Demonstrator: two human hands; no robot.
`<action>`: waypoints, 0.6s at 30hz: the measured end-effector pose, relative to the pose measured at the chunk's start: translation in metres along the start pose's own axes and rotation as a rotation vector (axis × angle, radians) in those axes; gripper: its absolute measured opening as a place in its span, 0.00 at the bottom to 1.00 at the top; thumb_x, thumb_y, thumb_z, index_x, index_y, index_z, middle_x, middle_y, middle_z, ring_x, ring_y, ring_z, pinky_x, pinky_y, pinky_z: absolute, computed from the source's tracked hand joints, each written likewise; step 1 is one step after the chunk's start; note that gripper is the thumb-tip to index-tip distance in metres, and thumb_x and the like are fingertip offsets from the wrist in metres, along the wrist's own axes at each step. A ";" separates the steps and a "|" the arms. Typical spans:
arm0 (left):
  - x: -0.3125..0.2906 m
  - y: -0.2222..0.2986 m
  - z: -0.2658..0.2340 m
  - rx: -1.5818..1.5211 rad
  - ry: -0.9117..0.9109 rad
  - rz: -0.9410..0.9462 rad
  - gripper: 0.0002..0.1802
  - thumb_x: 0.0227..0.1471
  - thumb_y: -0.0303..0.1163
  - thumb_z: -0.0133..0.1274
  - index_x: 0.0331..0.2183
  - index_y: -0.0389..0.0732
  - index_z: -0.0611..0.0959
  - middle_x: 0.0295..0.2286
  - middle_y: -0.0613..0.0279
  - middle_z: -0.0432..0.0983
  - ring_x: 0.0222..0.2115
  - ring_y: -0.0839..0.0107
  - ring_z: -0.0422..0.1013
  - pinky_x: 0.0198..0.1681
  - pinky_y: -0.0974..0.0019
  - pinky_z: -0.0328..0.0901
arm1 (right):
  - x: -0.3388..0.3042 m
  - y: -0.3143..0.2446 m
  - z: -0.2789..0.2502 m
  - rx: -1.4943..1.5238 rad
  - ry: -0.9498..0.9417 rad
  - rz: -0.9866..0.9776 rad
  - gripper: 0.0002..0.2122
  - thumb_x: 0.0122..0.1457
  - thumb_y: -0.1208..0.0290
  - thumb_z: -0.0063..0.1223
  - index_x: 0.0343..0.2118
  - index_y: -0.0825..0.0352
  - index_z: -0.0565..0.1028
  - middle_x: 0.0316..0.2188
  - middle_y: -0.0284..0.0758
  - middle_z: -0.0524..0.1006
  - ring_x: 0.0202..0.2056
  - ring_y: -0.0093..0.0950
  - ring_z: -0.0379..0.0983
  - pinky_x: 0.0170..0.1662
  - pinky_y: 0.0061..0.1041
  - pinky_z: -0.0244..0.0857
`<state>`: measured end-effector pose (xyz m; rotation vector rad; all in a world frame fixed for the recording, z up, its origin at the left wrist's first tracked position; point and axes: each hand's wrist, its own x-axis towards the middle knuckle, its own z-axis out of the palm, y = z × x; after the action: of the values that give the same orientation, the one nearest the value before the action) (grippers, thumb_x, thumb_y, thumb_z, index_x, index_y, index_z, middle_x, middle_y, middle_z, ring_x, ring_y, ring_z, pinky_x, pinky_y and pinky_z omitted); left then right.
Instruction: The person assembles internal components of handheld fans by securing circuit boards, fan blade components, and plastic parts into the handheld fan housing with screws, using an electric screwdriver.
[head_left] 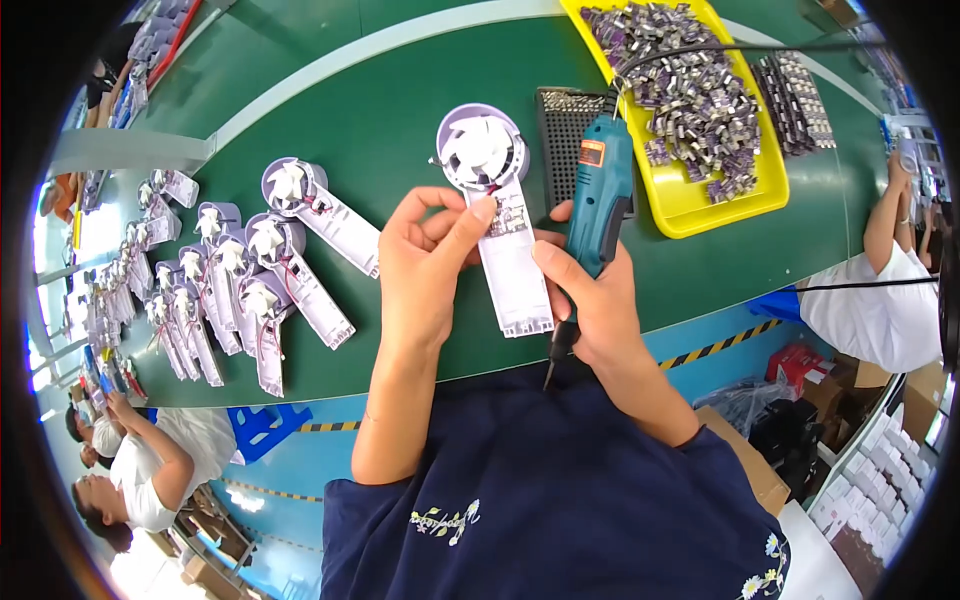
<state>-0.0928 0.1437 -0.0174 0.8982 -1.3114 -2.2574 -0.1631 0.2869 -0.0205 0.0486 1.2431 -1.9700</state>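
In front of me is a half shell of a handheld fan (518, 290), with a white fan wheel (480, 148) in its round lilac head. A small circuit board (510, 215) sits in the handle just below the head, with thin red wires near it. My left hand (415, 265) is closed at the shell's left edge, its thumb pressing at the board. My right hand (612, 310) grips a teal electric screwdriver (598, 185), its bit pointing down toward me. The right thumb also reaches the shell's right edge.
More fan half shells (320, 295) lie in rows to the left. A yellow tray (690, 215) of small circuit boards stands at the far right, beside a black perforated screw tray (560, 130). The screwdriver's cable (740, 46) runs across the yellow tray. Other people work at both sides.
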 end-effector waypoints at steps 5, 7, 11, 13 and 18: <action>-0.004 0.005 0.015 0.018 -0.032 0.062 0.11 0.53 0.25 0.61 0.34 0.36 0.74 0.27 0.58 0.81 0.25 0.81 0.73 0.28 0.77 0.66 | -0.015 -0.008 -0.004 0.025 0.016 -0.067 0.20 0.56 0.77 0.60 0.50 0.65 0.65 0.33 0.38 0.79 0.15 0.14 0.62 0.17 0.16 0.56; -0.006 0.004 0.021 0.022 -0.052 0.107 0.10 0.53 0.24 0.61 0.33 0.37 0.74 0.26 0.59 0.80 0.25 0.81 0.73 0.28 0.78 0.65 | -0.014 -0.015 -0.006 0.006 0.000 -0.015 0.20 0.56 0.76 0.59 0.50 0.65 0.65 0.27 0.33 0.76 0.14 0.15 0.62 0.16 0.17 0.56; -0.010 0.001 0.034 0.057 -0.068 0.092 0.09 0.54 0.23 0.60 0.34 0.36 0.74 0.26 0.61 0.80 0.25 0.82 0.72 0.28 0.78 0.65 | -0.015 -0.015 -0.021 0.201 -0.023 -0.013 0.19 0.56 0.81 0.58 0.48 0.65 0.65 0.29 0.36 0.76 0.15 0.17 0.64 0.16 0.20 0.60; -0.006 0.007 0.041 0.081 -0.077 0.126 0.09 0.54 0.23 0.60 0.34 0.36 0.74 0.25 0.62 0.79 0.26 0.81 0.72 0.28 0.77 0.65 | -0.010 -0.024 -0.018 0.175 -0.033 -0.044 0.19 0.56 0.81 0.58 0.48 0.65 0.64 0.30 0.36 0.75 0.15 0.17 0.64 0.16 0.20 0.60; 0.013 0.031 0.053 0.082 -0.042 0.115 0.11 0.54 0.24 0.60 0.37 0.35 0.75 0.29 0.58 0.81 0.28 0.79 0.75 0.31 0.76 0.68 | 0.024 -0.036 -0.014 0.153 -0.136 -0.023 0.17 0.61 0.79 0.51 0.50 0.60 0.62 0.37 0.41 0.77 0.16 0.17 0.63 0.17 0.19 0.59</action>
<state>-0.1391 0.1540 0.0244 0.7850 -1.4455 -2.1595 -0.2076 0.2914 -0.0109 -0.0234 1.0084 -2.0495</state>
